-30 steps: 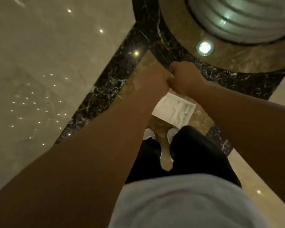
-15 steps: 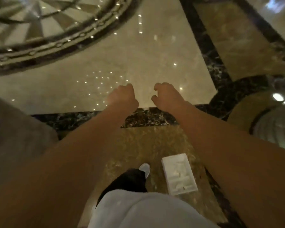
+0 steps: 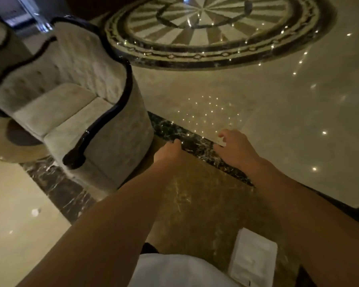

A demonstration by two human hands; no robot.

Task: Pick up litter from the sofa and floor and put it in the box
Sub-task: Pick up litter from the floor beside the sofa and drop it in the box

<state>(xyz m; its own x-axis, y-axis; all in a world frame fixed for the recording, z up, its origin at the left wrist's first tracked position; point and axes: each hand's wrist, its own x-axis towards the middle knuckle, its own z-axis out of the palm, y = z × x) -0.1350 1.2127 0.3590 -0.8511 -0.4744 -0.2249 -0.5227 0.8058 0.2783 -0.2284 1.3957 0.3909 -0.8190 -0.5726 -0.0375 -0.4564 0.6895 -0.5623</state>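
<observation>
1. At the upper left of your frame, the sofa (image 3: 75, 112) is pale beige with glossy black trim.
2. At the top, the floor medallion (image 3: 211, 27) shows cream and brown rays.
3. At the lower right, your box (image 3: 254, 259) is white.
4. The marble border (image 3: 197, 145) is black, veined white.

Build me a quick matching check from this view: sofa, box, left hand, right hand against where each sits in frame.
Things:
1. sofa
2. box
3. left hand
4. right hand

Places:
A. bottom right, on the brown floor
B. over the dark marble strip, right of its twin
C. left side of frame
D. centre, nearer the sofa

Pairs: 1-C, 2-A, 3-D, 4-B
</observation>
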